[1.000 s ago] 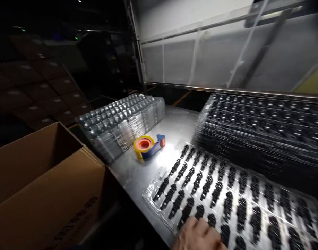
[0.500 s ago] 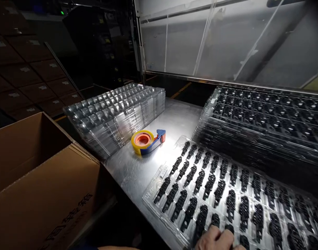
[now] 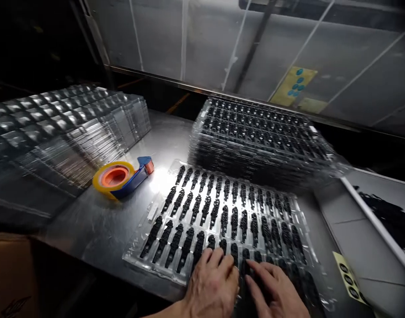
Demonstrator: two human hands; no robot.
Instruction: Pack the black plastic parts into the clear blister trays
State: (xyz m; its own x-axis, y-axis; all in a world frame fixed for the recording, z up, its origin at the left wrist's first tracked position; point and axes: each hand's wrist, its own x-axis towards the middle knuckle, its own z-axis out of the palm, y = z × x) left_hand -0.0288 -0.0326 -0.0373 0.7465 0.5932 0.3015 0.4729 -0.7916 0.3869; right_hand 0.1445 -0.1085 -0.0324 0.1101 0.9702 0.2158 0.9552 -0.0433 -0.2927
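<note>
On the steel desk (image 3: 99, 229), seen from the head camera, a clear plastic tray (image 3: 149, 258) lies flat at the near edge, its pockets filled with rows of small black parts (image 3: 222, 212). Both hands rest palm-down on the near rows: the left hand (image 3: 212, 287) has its fingers spread flat over the parts, and the right hand (image 3: 277, 293) lies just beside it, index finger stretched toward the left hand. Neither grip is closed on anything; both are open and loose, fingertips touching the parts and holding none. To work these rows well, I would judge that light, even pressure from the fingertips matters, since the thin tray could flex or slide on the smooth steel, and any part not seated could tip out of its pocket. Sweeping row by row, near to far, would keep any from being skipped. Behind the tray stands a stack of filled trays (image 3: 262, 137), close to its far edge. To the left sits a tape dispenser (image 3: 121, 179), apart from the tray, and beyond it a stack of empty clear trays (image 3: 66, 128). At the lower left a cardboard box (image 3: 10, 274) shows dimly, and at the right a white sheet (image 3: 381, 212) with dark shapes
</note>
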